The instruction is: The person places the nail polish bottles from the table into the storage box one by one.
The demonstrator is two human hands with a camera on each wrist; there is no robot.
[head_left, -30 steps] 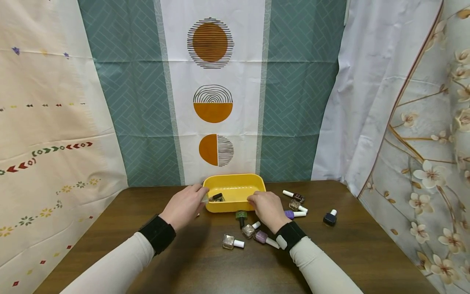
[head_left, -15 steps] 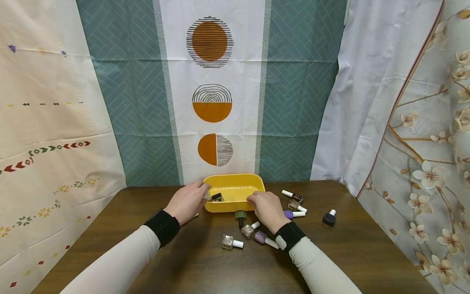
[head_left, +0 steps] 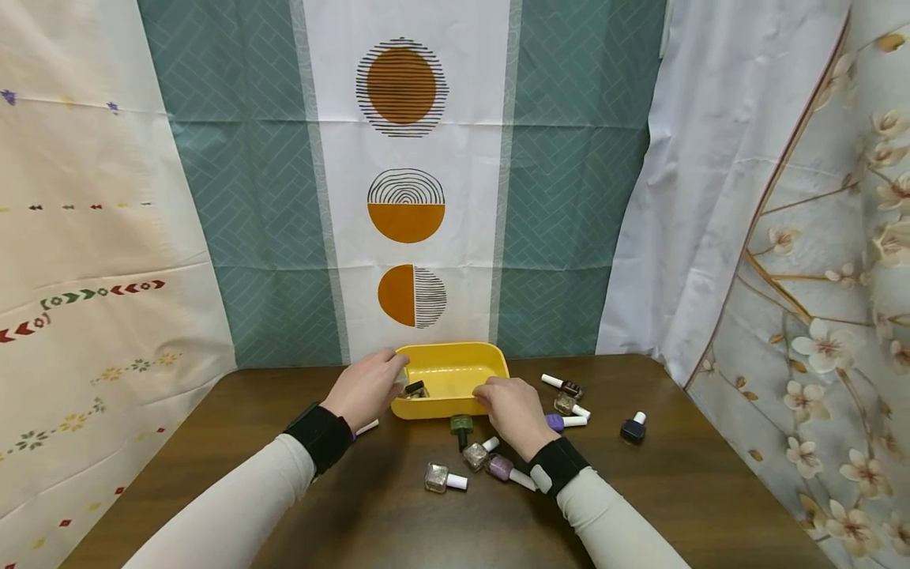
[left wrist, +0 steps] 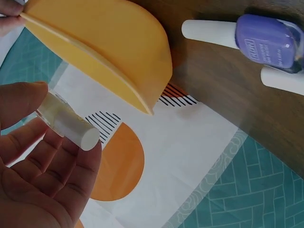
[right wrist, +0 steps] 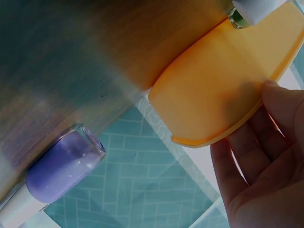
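Note:
My left hand (head_left: 366, 389) is at the left end of a yellow plastic tub (head_left: 426, 408). Between thumb and fingers it pinches a clear nail polish bottle with a white cap (left wrist: 72, 124), held tilted just outside the tub's wall in the left wrist view. My right hand (head_left: 517, 412) grips the tub's near right rim, thumb on one side and fingers on the other in the right wrist view. Inside the tub, by the left hand, lies a black-capped bottle (head_left: 415, 389); anything else there is partly hidden by the hand and wall.
Before the tub lie a green bottle (head_left: 461, 425), glitter bottles (head_left: 436, 477) and a mauve bottle (head_left: 500, 467). Right of it are a purple bottle (head_left: 554, 423), a dark brown one (head_left: 572, 389) and a navy one (head_left: 632, 431). Patterned cloth (head_left: 554, 237) hangs behind.
My left hand has shifted slightly right, still pinching the bottle, and a white cap on the table beside its wrist shows more. My right hand stays on the rim. The head view has tilted a little.

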